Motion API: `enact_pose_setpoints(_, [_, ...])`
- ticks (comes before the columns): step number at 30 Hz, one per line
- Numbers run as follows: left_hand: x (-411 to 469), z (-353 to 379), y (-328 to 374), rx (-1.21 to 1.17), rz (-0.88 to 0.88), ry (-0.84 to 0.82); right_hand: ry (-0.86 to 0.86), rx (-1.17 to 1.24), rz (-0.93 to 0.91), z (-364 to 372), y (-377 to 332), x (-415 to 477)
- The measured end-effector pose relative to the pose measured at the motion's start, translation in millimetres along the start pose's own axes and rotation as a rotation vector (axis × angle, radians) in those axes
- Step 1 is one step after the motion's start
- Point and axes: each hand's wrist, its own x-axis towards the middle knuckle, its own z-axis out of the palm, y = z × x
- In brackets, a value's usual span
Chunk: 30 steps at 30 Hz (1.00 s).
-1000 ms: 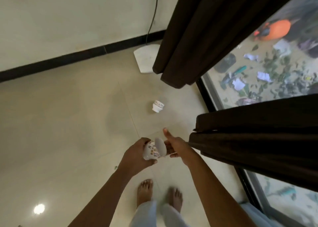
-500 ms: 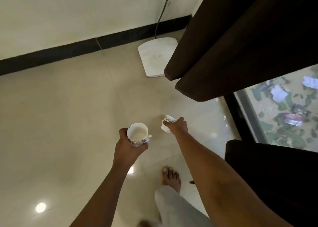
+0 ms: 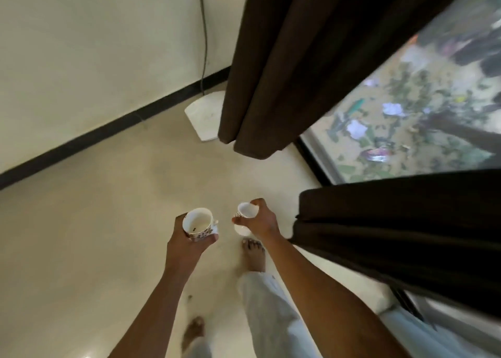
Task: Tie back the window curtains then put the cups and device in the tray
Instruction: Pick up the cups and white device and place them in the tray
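Observation:
My left hand (image 3: pixel 187 245) grips a white patterned cup (image 3: pixel 197 223), held upright with its mouth toward me. A smaller white cup (image 3: pixel 246 210) is pinched at the rim by my right hand (image 3: pixel 261 220), and it tilts to the left above the floor. Two dark brown curtains hang by the window: one (image 3: pixel 284 67) at the upper middle, the other (image 3: pixel 401 230) bunched at the right next to my right arm. A white flat tray (image 3: pixel 204 115) lies on the floor near the wall corner, partly behind the far curtain. No device shows in view.
Beige tiled floor (image 3: pixel 95 222) spreads to the left, edged by a black skirting (image 3: pixel 108 130) along the wall. A dark cable (image 3: pixel 204 40) runs down the wall to the tray. The window glass (image 3: pixel 406 119) is at the right. My bare feet stand below the cups.
My right hand has lifted the small cup off the floor and drawn it back toward me. The left hand still holds its cup. The view has swung, showing more window.

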Motion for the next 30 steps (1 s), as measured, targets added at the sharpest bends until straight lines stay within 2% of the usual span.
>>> enact_pose_setpoints(6, [-134,-35,46,0.125,0.194,-0.162,0.198,0.104,-0.124,-51,-3,-181])
enact_pose_setpoints(12, [-285,-34,34,0.301,0.316,-0.349,0.453,0.411,-0.078,-50,77,-376])
enact_pose_setpoints(17, [-414,-9,0,0.547,0.424,-0.707,0.628,0.561,0.073,-33,201,-531])
enact_pose_setpoints(22, [-538,55,-64,0.765,0.563,-1.021,0.789,0.692,0.230,-18,344,-663])
enact_pose_setpoints(27, [-697,120,-182,1.003,0.667,-1.283,0.978,0.828,0.360,30,497,-793])
enact_pose_setpoints(30, [-795,143,-266,1.058,0.706,-1.412,1.024,0.845,0.480,71,591,-879])
